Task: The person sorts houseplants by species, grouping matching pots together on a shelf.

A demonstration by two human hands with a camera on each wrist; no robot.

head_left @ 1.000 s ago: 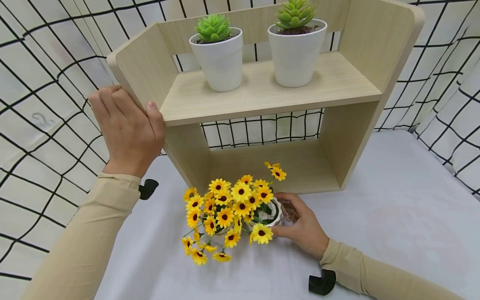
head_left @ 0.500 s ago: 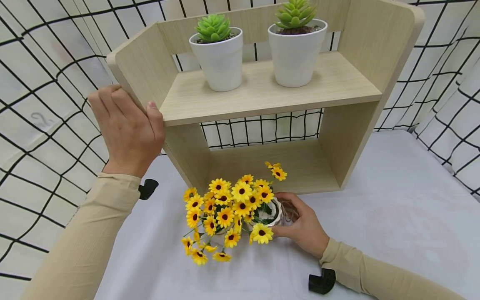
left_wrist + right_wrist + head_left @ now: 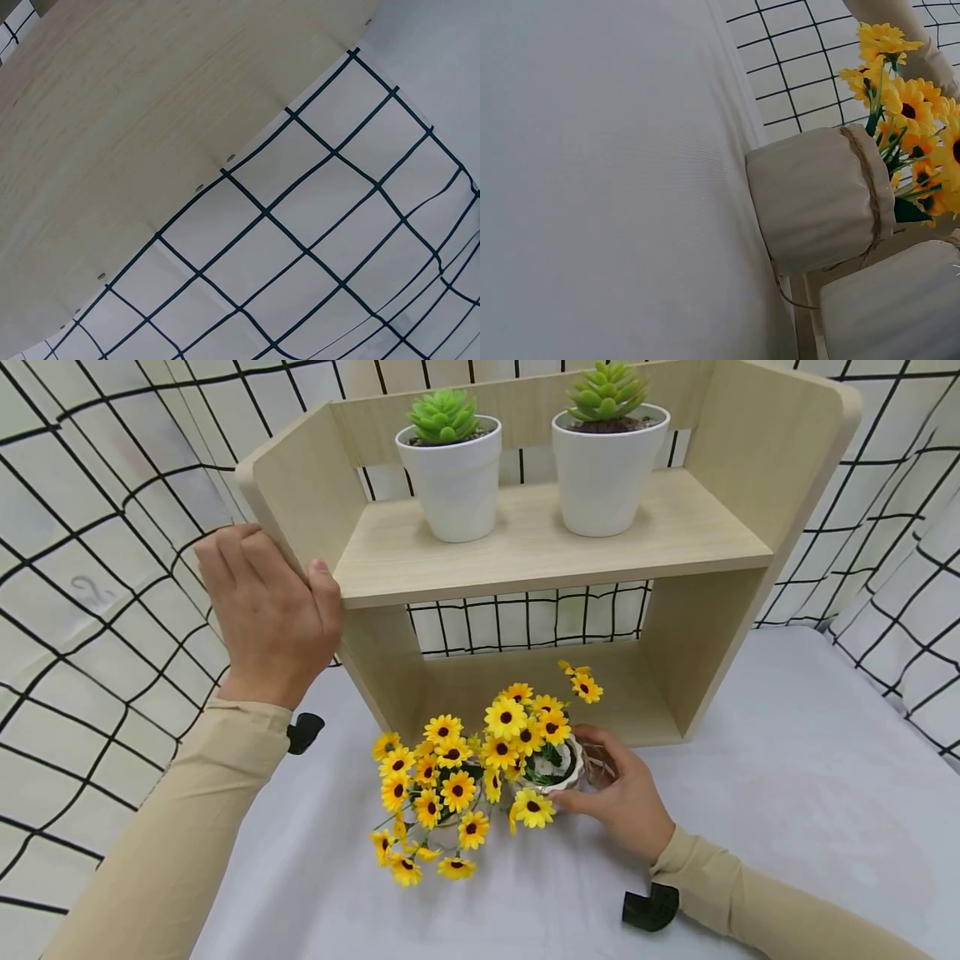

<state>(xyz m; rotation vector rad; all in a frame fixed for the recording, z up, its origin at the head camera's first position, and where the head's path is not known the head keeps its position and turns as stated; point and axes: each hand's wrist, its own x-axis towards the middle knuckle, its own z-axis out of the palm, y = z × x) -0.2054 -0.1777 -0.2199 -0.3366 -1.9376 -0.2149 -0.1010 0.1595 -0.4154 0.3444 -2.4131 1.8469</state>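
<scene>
My left hand grips the upper left side panel of a pale wooden two-tier shelf, thumb at the front edge. Only the panel shows in the left wrist view, not the hand. In front of the lower tier, my right hand holds a white flowerpot by its right side, thumb near the rim. Yellow sunflowers lean left out of it. To its left stands a second flowerpot, tied with twine, its own sunflowers covering most of it in the head view.
Two white pots with green succulents, a left one and a right one, stand on the upper tier. Black wire grid lines the back and sides. White cloth covers the table.
My right hand has shifted the held flowerpot slightly up and right, toward the shelf, and the two flower clusters have parted. My left hand keeps its grip; the head view has shifted slightly.
</scene>
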